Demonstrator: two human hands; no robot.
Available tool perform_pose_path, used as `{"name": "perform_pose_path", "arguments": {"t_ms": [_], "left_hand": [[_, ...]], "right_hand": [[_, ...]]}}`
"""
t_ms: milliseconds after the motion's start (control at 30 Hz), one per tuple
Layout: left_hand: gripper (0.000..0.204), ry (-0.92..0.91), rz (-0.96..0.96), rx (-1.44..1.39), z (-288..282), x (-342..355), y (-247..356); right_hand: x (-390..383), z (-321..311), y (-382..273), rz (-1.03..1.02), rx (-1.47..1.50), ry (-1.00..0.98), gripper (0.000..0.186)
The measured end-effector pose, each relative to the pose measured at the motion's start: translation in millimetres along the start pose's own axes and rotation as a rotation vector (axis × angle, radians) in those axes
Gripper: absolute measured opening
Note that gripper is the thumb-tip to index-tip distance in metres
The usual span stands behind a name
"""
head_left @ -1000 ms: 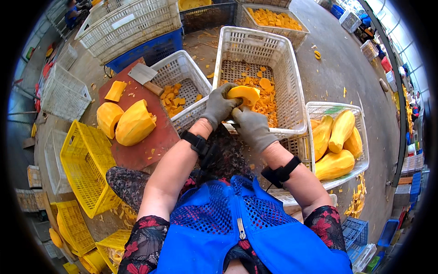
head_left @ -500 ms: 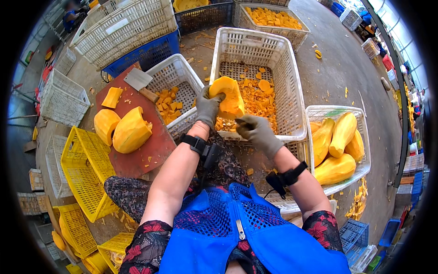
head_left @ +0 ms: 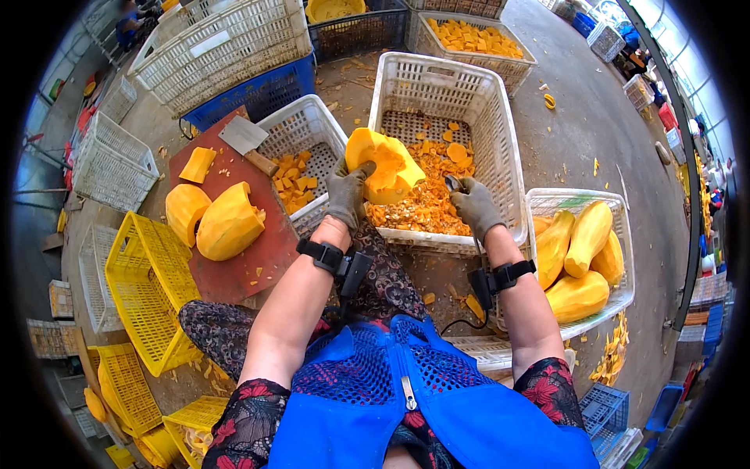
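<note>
In my gloved left hand (head_left: 345, 194) is a cut piece of pumpkin (head_left: 366, 148), its hollow side turned to the right, held above the near left part of a white crate (head_left: 500, 129). Orange pulp, seeds and scraps (head_left: 426, 205) lie in that crate. My gloved right hand (head_left: 476, 206) is over the same crate, apart from the pumpkin. Its fingers are closed on a small dark metal tool (head_left: 452, 183), perhaps a spoon or scraper; most of it is hidden in the glove.
On the left, a red board (head_left: 234, 273) bears a cleaver (head_left: 244, 135) and several pumpkin pieces (head_left: 230, 223). A smaller white crate (head_left: 332, 125) beside it contains orange chunks. To the right, a white basket (head_left: 617, 293) contains peeled pumpkins. Yellow crates (head_left: 144, 297) stand at the near left.
My right hand has moved right, away from the pumpkin, and the metal tool now shows. My left hand has shifted slightly left, and the pumpkin's hollow is turned more into view.
</note>
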State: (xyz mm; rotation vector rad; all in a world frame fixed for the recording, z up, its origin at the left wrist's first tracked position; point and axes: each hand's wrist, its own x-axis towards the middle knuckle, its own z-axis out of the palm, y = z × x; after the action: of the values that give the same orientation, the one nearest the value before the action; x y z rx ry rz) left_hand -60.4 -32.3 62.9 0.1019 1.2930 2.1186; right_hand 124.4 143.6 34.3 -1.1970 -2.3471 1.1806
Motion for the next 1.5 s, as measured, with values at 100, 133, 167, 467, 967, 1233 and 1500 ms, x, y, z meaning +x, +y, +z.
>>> {"name": "perform_pose_path", "arguments": {"t_ms": [100, 133, 167, 467, 967, 1233, 1500], "left_hand": [[0.029, -0.003, 0.039, 0.013, -4.0, -5.2, 3.0], [0.029, -0.009, 0.068, 0.019, -5.3, -6.1, 2.5], [0.029, 0.000, 0.086, 0.042, -5.6, -8.7, 4.4], [0.033, 0.046, 0.214, 0.368, -4.4, -30.2, 26.6], [0.034, 0.219, 0.658, 0.466, -40.1, -75.2, 27.3], [0.040, 0.297, 0.673, 0.780, -50.9, -84.3, 37.5], [0.045, 0.244, 0.788, 1.153, -51.8, -91.3, 62.9]], "right_hand": [[-8.6, 6.6, -18.2, -0.068, 0.107, 0.013, 0.025], [-15.0, 4.8, -30.4, -0.061, 0.181, 0.012, 0.024], [-22.6, 2.9, -43.9, -0.053, 0.256, 0.010, 0.023], [-72.6, 13.8, -127.0, -0.443, 0.287, 0.085, 0.019], [-126.4, 44.3, -128.1, -0.294, -0.060, -0.119, 0.019], [-127.7, 72.2, -126.9, -0.356, -0.285, 0.017, 0.017], [-120.4, 75.2, -132.3, -0.294, -0.264, 0.050, 0.020]]}}
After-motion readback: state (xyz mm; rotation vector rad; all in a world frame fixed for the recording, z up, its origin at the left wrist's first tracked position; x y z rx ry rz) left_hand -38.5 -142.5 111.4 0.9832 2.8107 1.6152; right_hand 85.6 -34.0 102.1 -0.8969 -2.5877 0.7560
